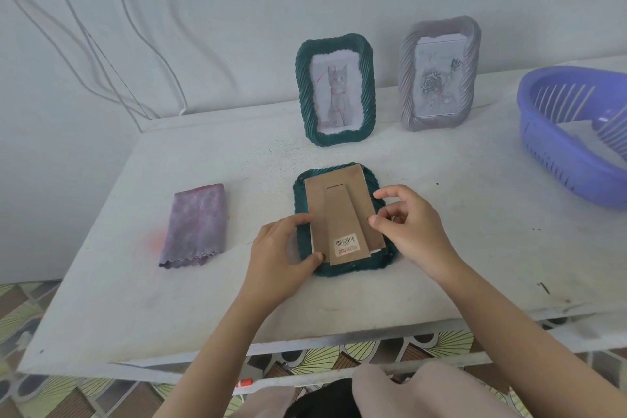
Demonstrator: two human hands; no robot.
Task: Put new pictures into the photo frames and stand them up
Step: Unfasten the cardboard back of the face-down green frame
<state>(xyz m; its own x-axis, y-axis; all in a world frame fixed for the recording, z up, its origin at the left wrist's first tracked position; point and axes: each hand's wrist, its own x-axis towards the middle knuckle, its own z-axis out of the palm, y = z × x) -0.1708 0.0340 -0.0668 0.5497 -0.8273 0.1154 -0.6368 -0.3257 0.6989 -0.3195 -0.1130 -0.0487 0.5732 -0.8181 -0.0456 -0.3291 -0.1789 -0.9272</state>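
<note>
A dark green rope-textured photo frame [339, 268] lies face down at the centre of the picture on a white table [135, 299]. A brown cardboard backing board [317, 200] with a fold-out stand strip and a barcode sticker [346, 243] sits in the frame's back, slightly skewed, with a white edge showing beneath it.

The left hand [274, 258] rests on the frame's left side, thumb and fingertips touching the board's lower left edge. The right hand [414, 227] is at the board's right edge, fingers curled and narrowly parted, thumb and forefinger pinching near the edge.

In the upper centre stand a second dark green frame with a cat picture [336, 90] and, just right of it, a grey ribbed frame with a rose picture [439, 73]. A folded purple cloth [196, 226] lies centre left; a purple slotted plastic basket [549, 142] occupies the right edge
</note>
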